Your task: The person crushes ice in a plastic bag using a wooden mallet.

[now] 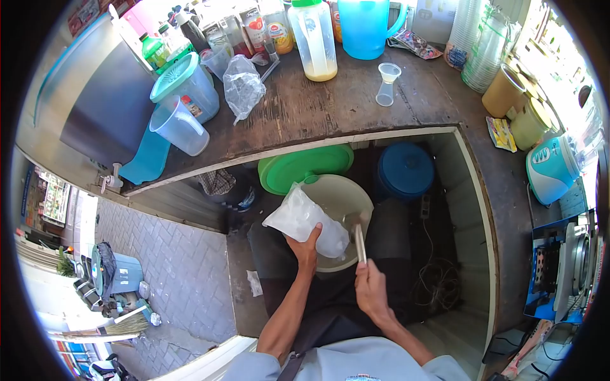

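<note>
My left hand (307,246) is wrapped around a clear plastic bag of ice (295,213), white and bulky, tilted over a cream bucket (349,190) between my knees. Closed on a pale handle, my right hand (372,289) holds a hammer (359,244) upright beside the bag. Its head is blurred and overlaps the bucket's right side. Behind the bucket leans a round green lid (305,162). Part of the bucket's inside is hidden by the bag and my left hand.
A blue lidded container (405,171) stands under the wooden counter (305,105). On top are a blue pitcher (363,28), a green-lidded jug (312,44), a measuring cup (180,126) and a small plastic cup (386,82). A turquoise cup sealer (551,168) sits at right.
</note>
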`<move>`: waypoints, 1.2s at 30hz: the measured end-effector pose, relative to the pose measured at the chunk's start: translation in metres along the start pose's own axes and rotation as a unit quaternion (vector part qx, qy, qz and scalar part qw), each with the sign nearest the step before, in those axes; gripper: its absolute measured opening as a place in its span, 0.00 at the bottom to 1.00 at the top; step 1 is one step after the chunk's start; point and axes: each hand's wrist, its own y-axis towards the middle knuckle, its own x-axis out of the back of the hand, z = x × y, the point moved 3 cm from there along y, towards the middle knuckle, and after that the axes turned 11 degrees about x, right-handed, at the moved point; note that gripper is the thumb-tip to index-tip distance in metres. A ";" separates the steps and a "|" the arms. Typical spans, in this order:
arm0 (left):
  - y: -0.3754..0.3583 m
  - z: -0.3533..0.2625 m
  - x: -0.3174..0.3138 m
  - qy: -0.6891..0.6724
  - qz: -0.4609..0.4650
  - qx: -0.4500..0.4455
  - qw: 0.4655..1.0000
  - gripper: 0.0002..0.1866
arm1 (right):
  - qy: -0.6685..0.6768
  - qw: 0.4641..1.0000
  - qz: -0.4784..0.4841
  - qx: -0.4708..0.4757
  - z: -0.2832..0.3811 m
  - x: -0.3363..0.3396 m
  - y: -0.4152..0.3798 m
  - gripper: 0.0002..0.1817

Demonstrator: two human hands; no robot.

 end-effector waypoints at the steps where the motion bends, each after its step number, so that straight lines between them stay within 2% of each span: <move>1: 0.001 0.006 0.003 -0.012 -0.001 0.016 1.000 0.37 | 0.066 0.998 -0.006 0.001 0.013 0.006 0.005 0.20; 5: 0.006 0.019 0.006 -0.038 0.014 0.038 0.998 0.38 | 0.209 0.957 -0.078 0.184 0.045 0.022 0.005 0.18; 6: 0.009 0.025 0.008 -0.053 0.007 0.050 0.997 0.38 | 0.208 0.958 -0.075 0.184 0.027 0.011 0.003 0.18; 8: 0.009 0.027 0.010 -0.064 -0.001 0.064 0.996 0.38 | 0.253 0.915 -0.209 0.235 -0.022 -0.016 -0.008 0.14; 9: 0.009 0.026 0.007 -0.115 -0.010 0.096 0.989 0.36 | -0.002 0.978 -0.106 0.181 -0.020 -0.019 -0.005 0.14; 11: 0.010 0.029 0.006 -0.169 -0.017 0.125 0.978 0.35 | -0.129 0.990 0.035 0.040 -0.045 -0.031 0.009 0.16; 15: 0.014 0.040 0.024 -0.182 -0.021 0.204 0.962 0.33 | -0.080 0.995 -0.008 0.056 -0.041 -0.014 0.009 0.18; 17: 0.016 0.044 0.031 -0.209 -0.012 0.238 0.948 0.33 | 0.023 0.998 -0.020 -0.057 -0.029 -0.001 0.010 0.22; 18: 0.018 0.045 0.034 -0.231 0.011 0.256 0.939 0.35 | 0.081 0.994 -0.032 -0.066 -0.014 0.006 0.011 0.21; 20: 0.016 0.043 0.030 -0.254 0.031 0.278 0.926 0.37 | 0.127 0.988 -0.080 0.026 0.024 0.021 0.011 0.20; 21: 0.015 0.037 0.026 -0.215 0.014 0.248 0.945 0.35 | 0.136 0.982 -0.100 0.085 0.035 0.025 0.010 0.21; 22: 0.013 0.030 0.023 -0.175 -0.004 0.217 0.960 0.33 | 0.134 0.983 -0.097 0.083 0.032 0.021 0.007 0.21; 24: 0.014 0.024 0.016 -0.185 -0.009 0.213 0.959 0.33 | 0.254 0.936 -0.189 0.155 0.018 0.011 0.000 0.20; 25: 0.014 0.023 0.015 -0.192 -0.011 0.210 0.959 0.33 | 0.254 0.936 -0.187 0.156 0.003 0.005 0.000 0.20; 26: 0.016 0.023 0.016 -0.194 -0.010 0.208 0.959 0.33 | 0.065 0.990 -0.065 0.109 -0.013 -0.009 0.004 0.19; 27: 0.018 0.025 0.015 -0.200 0.012 0.217 0.955 0.33 | -0.129 0.988 0.060 0.057 -0.028 -0.017 0.004 0.19; 28: 0.020 0.027 0.015 -0.205 0.035 0.226 0.952 0.32 | -0.129 0.988 0.059 0.059 -0.030 -0.017 0.003 0.19; 31: 0.023 0.033 0.027 -0.166 0.034 0.239 0.956 0.33 | -0.064 0.997 0.032 -0.023 -0.038 -0.016 0.006 0.17; 32: 0.022 0.036 0.032 -0.167 0.029 0.240 0.956 0.33 | -0.064 0.997 0.036 -0.024 -0.039 -0.015 0.008 0.17; 35: 0.021 0.035 0.037 -0.196 0.055 0.285 0.937 0.35 | -0.073 0.997 -0.015 -0.009 -0.049 -0.010 0.022 0.20; 36: 0.018 0.030 0.037 -0.204 0.071 0.300 0.929 0.36 | -0.109 0.993 -0.023 0.043 -0.062 -0.012 0.026 0.25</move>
